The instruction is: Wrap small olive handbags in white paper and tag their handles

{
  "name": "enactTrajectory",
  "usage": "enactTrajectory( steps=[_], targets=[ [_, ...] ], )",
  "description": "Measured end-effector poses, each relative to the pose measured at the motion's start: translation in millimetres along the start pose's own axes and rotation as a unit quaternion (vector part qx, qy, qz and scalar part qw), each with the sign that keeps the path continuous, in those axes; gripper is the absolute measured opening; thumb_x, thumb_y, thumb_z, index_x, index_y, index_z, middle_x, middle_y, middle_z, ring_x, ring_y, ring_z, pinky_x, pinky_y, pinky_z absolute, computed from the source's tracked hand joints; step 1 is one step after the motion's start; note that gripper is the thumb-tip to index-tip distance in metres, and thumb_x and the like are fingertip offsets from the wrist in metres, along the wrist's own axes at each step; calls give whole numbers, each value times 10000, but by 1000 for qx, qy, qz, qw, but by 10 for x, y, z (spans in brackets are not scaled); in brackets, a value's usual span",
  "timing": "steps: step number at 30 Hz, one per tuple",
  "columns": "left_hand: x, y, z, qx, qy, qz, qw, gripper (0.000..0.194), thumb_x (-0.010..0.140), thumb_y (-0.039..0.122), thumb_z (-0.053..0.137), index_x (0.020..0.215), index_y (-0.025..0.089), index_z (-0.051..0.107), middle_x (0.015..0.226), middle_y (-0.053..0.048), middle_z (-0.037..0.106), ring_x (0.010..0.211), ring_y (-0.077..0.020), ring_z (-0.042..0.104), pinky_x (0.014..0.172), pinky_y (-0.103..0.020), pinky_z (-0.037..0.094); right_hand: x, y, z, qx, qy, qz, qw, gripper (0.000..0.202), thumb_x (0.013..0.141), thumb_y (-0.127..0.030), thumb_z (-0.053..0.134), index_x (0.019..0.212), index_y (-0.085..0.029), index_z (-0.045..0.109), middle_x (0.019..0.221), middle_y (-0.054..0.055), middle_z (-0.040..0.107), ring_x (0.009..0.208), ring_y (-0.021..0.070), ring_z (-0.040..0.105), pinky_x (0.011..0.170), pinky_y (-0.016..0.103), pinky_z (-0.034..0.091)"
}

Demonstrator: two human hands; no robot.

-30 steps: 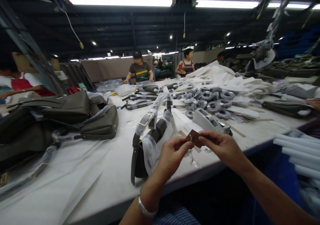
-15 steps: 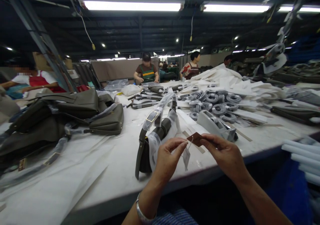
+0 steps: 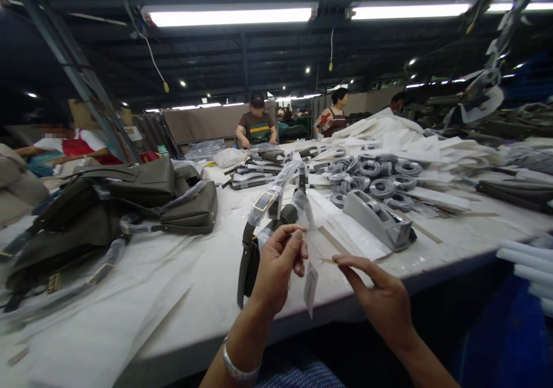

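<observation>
Right hand (image 3: 384, 296): thumb and forefinger pinched on thin brown tag (image 3: 330, 261), edge-on, above white tabletop (image 3: 231, 209). Left hand (image 3: 274, 267): fingers curled close together; can't tell if they grip anything. Small white rectangular tag (image 3: 310, 290) dangles between hands; loose pinch could drop or tangle it. Dark olive leather bag (image 3: 246, 267) stands just behind left hand, its plastic-wrapped strap (image 3: 281, 182) a snag risk. Grey plastic tape dispenser (image 3: 372, 221) limits room beyond right hand; grey coiled straps (image 3: 382, 188) farther.
</observation>
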State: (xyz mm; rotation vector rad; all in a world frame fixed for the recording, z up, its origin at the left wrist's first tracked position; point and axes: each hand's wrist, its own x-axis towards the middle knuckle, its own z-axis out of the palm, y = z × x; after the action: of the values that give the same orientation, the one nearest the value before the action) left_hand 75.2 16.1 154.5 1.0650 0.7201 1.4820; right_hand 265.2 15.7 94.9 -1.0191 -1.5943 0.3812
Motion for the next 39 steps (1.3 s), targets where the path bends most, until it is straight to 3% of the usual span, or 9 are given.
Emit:
enactTrajectory(
  steps=[5, 11, 13, 17, 23, 26, 30, 34, 39],
  targets=[
    [2, 185, -29, -43, 8, -10, 999, 247, 894, 368, 678, 1047, 177, 643, 688, 55, 549, 409, 19, 262, 384, -125, 177, -242, 114, 103, 21, -95, -81, 992, 187, 893, -209, 633, 987, -319, 753, 1026, 23, 766, 981, 230, 715, 916, 382, 574],
    [-128, 88, 103, 20, -53, -34, 998, 261, 906, 387, 654, 1034, 161, 682, 769, 1, 617, 465, -5, 386, 421, -147, 236, -277, -22, 290, 174, -170, 44, 969, 617, 896, -436, 622, 1467, -295, 434, 1475, 94, 509, 1369, 305, 457, 1117, 486, 405],
    [-195, 53, 166, 27, -68, -43, 996, 270, 895, 386, 667, 1049, 165, 686, 820, -22, 651, 511, -25, 461, 468, -153, 323, -246, -118, 387, 228, -191, 83, 951, 617, 868, -473, 652, 1425, -265, 486, 1398, 110, 576, 1302, 318, 525, 1054, 456, 469],
    [-311, 116, 137, 26, -30, -25, 999, 285, 883, 395, 680, 1057, 169, 684, 873, -44, 678, 520, -39, 500, 498, -173, 394, -214, -220, 467, 274, -225, 188, 916, 389, 873, -474, 654, 1166, -218, 669, 871, 55, 729, 810, 233, 689, 754, 343, 565],
    [-445, 303, -206, 125, 9, 1, 992, 308, 906, 403, 646, 1085, 153, 671, 829, -55, 705, 603, -102, 625, 584, -210, 504, -92, -224, 385, 363, -205, 277, 866, 301, 845, -482, 693, 909, -190, 730, 501, -34, 505, 521, 135, 525, 534, 257, 441],
    [-413, 434, -467, 227, 72, 74, 968, 299, 925, 413, 614, 1064, 157, 684, 798, -51, 718, 659, -141, 676, 647, -247, 545, 167, -286, 424, 335, -172, 277, 884, 358, 790, -505, 738, 922, -172, 742, 472, -48, 460, 482, 120, 474, 495, 247, 400],
    [-167, 625, -909, 345, 189, 165, 905, 320, 923, 439, 597, 1086, 178, 682, 869, -51, 727, 727, -160, 676, 650, -253, 527, 561, -376, 604, 219, -186, 207, 935, 414, 775, -548, 715, 892, -153, 762, 492, -24, 512, 478, 128, 480, 484, 259, 396],
    [176, 730, -1233, 444, 105, 103, 884, 343, 848, 488, 657, 971, 182, 748, 1028, -92, 736, 947, -235, 664, 836, -323, 511, 767, -456, 825, 86, -186, 80, 975, 342, 854, -492, 622, 849, -191, 783, 527, -7, 584, 511, 146, 537, 521, 267, 417],
    [485, 908, -1288, 491, -77, 14, 868, 387, 788, 559, 687, 784, 186, 791, 1082, -85, 742, 1050, -264, 644, 936, -320, 464, 752, -488, 957, 44, -184, 26, 982, 323, 893, -444, 569, 861, -209, 789, 560, -1, 648, 508, 157, 576, 534, 270, 433]
  ],
)
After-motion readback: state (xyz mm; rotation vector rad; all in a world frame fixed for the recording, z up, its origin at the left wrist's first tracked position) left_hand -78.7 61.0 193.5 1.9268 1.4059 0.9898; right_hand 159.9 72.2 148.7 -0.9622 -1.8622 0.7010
